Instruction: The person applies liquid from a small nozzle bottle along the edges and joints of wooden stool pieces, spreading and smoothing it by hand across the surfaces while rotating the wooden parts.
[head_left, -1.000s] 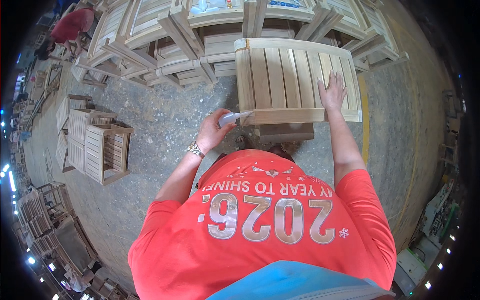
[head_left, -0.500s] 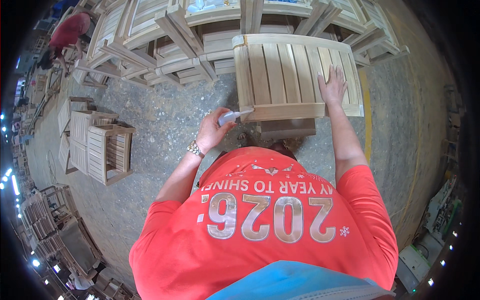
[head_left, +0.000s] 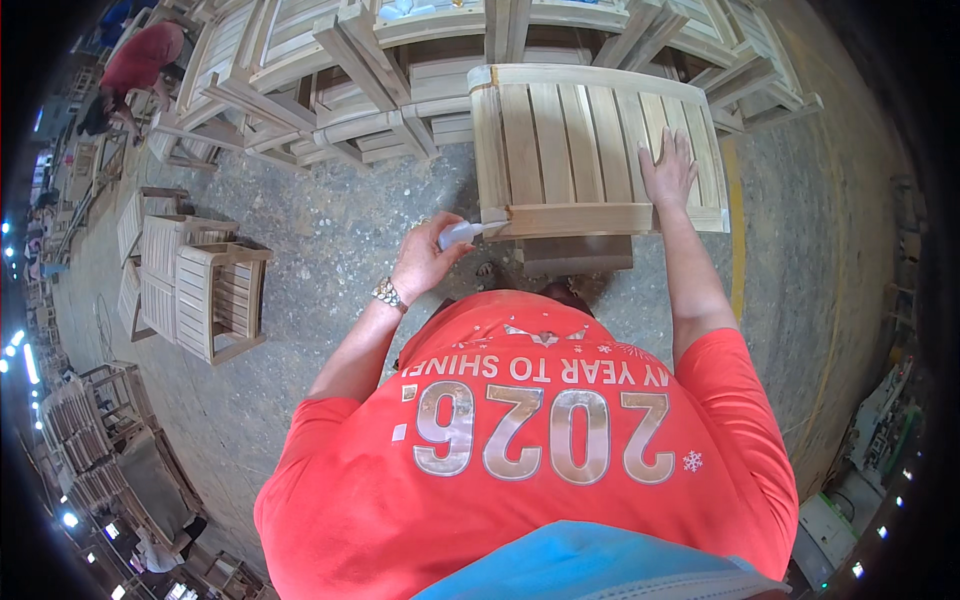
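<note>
A slatted wooden panel (head_left: 604, 140), part of a piece of furniture, lies before me with its slats running away from me. My left hand (head_left: 428, 256) is closed round a small translucent squeeze bottle (head_left: 458, 235) with a narrow nozzle. The nozzle tip meets the panel's near left corner, where a brownish mark shows at the joint. My right hand (head_left: 670, 172) rests flat on the slats near the right end, fingers stretched out, holding nothing. Below the near rail a brown block-like support (head_left: 578, 256) shows in part.
Wooden furniture frames (head_left: 370, 75) stand in a row beyond the panel, with white and blue items on one. Slatted wooden pieces (head_left: 205, 285) stand on the floor at left. A bending co-worker in red (head_left: 143, 60) is at far left. A yellow line (head_left: 738, 260) runs along the right.
Very little differs. The bottle's nozzle still touches the panel's near left corner, and my right hand stays flat on the slats. The whole view has shifted slightly.
</note>
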